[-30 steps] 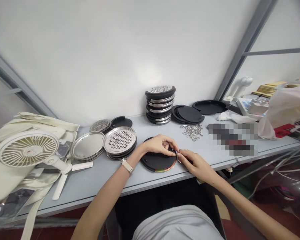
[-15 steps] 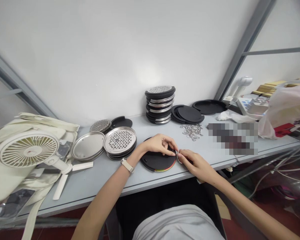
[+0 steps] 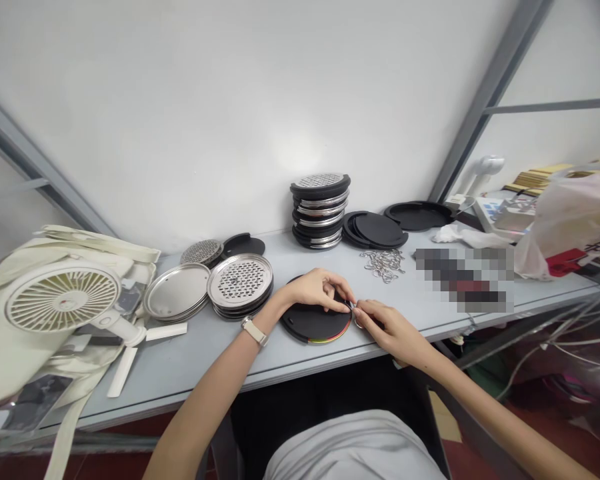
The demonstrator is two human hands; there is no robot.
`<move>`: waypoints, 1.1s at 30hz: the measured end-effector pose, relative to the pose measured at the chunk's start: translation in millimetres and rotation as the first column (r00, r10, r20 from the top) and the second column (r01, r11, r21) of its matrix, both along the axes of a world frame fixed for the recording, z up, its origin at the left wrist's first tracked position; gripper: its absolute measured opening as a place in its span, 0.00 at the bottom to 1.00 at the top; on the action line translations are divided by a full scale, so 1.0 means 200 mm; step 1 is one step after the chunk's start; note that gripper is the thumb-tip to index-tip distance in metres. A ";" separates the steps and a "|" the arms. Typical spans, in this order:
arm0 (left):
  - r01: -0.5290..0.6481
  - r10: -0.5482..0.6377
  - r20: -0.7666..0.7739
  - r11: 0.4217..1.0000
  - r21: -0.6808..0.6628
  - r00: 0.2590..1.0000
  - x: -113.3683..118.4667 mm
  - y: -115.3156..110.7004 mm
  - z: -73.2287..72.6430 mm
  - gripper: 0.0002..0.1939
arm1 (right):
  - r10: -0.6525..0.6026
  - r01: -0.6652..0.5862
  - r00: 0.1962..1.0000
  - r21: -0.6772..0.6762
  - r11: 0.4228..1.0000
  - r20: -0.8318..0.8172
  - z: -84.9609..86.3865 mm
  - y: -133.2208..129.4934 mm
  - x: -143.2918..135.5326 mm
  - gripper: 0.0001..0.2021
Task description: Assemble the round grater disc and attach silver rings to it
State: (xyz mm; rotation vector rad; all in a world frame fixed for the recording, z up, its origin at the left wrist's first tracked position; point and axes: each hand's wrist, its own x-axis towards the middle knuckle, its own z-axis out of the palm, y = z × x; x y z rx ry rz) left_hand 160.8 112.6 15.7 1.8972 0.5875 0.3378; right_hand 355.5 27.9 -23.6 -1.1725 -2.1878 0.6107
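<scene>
A black round case (image 3: 310, 323) with a red, yellow and green strip on its front rim lies flat near the table's front edge. My left hand (image 3: 323, 290) rests over its far side, thumb and forefinger pinching the right rim. Just right of that rim, my right hand (image 3: 387, 327) is closed on a small metal ring clip (image 3: 359, 324), its fingertips nearly meeting the left ones. The fingers partly hide where clip and rim meet. Behind the right hand lies a pile of similar metal clips (image 3: 383, 264).
To the left are stacked perforated grater discs (image 3: 240, 280) and plain metal discs (image 3: 177, 293). A tall stack of discs and black cases (image 3: 320, 213) stands by the wall, beside more black cases (image 3: 377, 229). A white fan (image 3: 65, 300) lies far left; a plastic bag (image 3: 565, 213) sits right.
My right fingertips have shifted very slightly left, toward the rim, with the metal clip. My left hand keeps its place on the case.
</scene>
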 end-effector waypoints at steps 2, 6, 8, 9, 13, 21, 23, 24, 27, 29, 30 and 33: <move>0.006 -0.006 0.003 1.000 -0.012 1.000 0.00 0.00 0.00 0.18 | 0.003 -0.004 1.000 -0.004 1.000 -0.002 0.00 0.00 0.00 0.15; 0.004 -0.003 0.000 1.000 -0.015 1.000 0.00 0.00 0.00 0.19 | 0.008 -0.008 1.000 -0.015 1.000 0.001 -0.01 0.00 0.01 0.15; -0.003 0.003 -0.005 1.000 -0.017 1.000 0.00 0.00 0.00 0.18 | 0.012 -0.012 1.000 -0.019 1.000 0.001 -0.01 0.01 0.01 0.15; -0.006 0.006 -0.008 1.000 -0.018 1.000 0.00 0.00 0.00 0.18 | 0.015 -0.015 1.000 -0.020 1.000 0.001 -0.01 0.01 0.01 0.15; 0.003 -0.003 -0.005 1.000 -0.005 1.000 0.00 0.00 0.00 0.18 | 0.022 -0.022 1.000 -0.021 1.000 -0.002 -0.01 0.01 0.01 0.15; 0.025 -0.025 0.009 1.000 0.017 1.000 -0.01 0.01 0.00 0.18 | 0.024 -0.024 1.000 -0.015 1.000 -0.008 -0.01 0.01 0.00 0.15; 0.023 -0.023 0.009 1.000 0.009 1.000 -0.01 0.00 0.00 0.18 | 0.020 -0.020 1.000 -0.017 1.000 -0.007 0.00 0.01 0.00 0.15; 0.024 -0.024 0.012 1.000 0.005 1.000 -0.01 0.00 0.00 0.18 | 0.019 -0.019 1.000 -0.019 1.000 -0.008 0.00 0.01 0.00 0.15; 0.036 -0.036 0.031 0.999 0.004 0.999 -0.01 0.01 -0.01 0.18 | 0.019 -0.019 1.000 -0.028 0.999 -0.013 -0.01 0.01 0.01 0.15; 0.045 -0.045 0.034 0.999 0.007 0.998 -0.01 0.01 -0.01 0.18 | 0.022 -0.023 1.000 -0.034 0.999 -0.016 -0.01 0.01 0.01 0.15; 0.048 -0.048 0.030 0.999 0.007 0.998 -0.01 0.01 -0.01 0.18 | 0.025 -0.025 1.000 -0.037 0.999 -0.017 -0.01 0.01 0.01 0.16; 0.045 -0.045 0.005 0.999 0.009 0.999 -0.01 0.01 -0.02 0.18 | 0.029 -0.030 0.999 -0.040 0.999 -0.022 -0.02 0.01 0.02 0.16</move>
